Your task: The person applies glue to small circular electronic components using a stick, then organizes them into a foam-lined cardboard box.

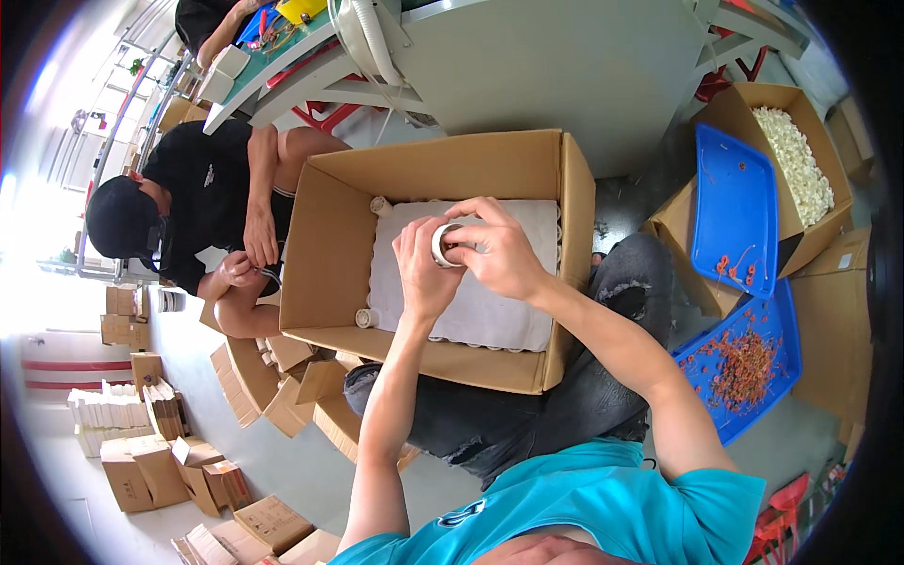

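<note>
I had both hands over the open cardboard box (330, 245), above its white foam sheet (499, 301). My left hand (426, 268) and right hand (499, 250) each pinched the small white ring (443, 243), fingers curled closed around it.

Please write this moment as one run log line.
left hand, right hand: hold white ring part | over open cardboard box | white sheet inside
</note>
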`<state>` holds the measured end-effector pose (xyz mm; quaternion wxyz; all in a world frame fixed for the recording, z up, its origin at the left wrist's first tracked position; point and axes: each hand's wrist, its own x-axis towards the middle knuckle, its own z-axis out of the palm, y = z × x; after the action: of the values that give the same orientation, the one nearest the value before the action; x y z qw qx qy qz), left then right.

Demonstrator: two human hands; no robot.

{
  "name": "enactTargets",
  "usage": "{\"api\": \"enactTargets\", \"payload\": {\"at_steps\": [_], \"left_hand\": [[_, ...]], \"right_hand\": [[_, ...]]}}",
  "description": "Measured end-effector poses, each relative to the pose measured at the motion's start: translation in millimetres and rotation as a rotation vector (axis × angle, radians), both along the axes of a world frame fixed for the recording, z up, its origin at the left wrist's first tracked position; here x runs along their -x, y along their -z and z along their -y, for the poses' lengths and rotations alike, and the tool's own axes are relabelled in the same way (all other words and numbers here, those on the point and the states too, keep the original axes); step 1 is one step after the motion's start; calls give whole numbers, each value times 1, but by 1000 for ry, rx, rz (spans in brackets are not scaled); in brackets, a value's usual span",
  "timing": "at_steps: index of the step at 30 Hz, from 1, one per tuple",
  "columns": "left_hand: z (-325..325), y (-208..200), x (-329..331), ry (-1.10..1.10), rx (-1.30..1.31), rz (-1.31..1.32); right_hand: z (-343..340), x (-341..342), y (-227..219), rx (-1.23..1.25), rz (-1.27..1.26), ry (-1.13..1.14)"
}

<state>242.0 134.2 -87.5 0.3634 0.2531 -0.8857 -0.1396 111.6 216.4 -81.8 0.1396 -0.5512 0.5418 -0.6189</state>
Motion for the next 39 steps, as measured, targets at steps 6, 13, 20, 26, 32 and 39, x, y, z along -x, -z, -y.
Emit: {"api": "enactTargets", "payload": {"at_steps": [6, 13, 20, 26, 32, 39], "left_hand": [[-4, -3, 0, 71, -81, -68], [-4, -6, 2, 132, -120, -98], [-5, -6, 4, 180, -150, -123], [-8, -8, 2, 122, -211, -41], [-9, -8, -1, 97, -205, -9], [-5, -10, -2, 103, -97, -2]], "right_hand": [[-3, -1, -7, -120, -22, 2], [-6, -2, -8, -127, -8, 19], [-4, 5, -3, -152, 102, -106], [-6, -1, -2, -91, 19, -62], [-2, -5, 3, -99, 111, -66], [-1, -9, 4, -193, 393, -131]]}}
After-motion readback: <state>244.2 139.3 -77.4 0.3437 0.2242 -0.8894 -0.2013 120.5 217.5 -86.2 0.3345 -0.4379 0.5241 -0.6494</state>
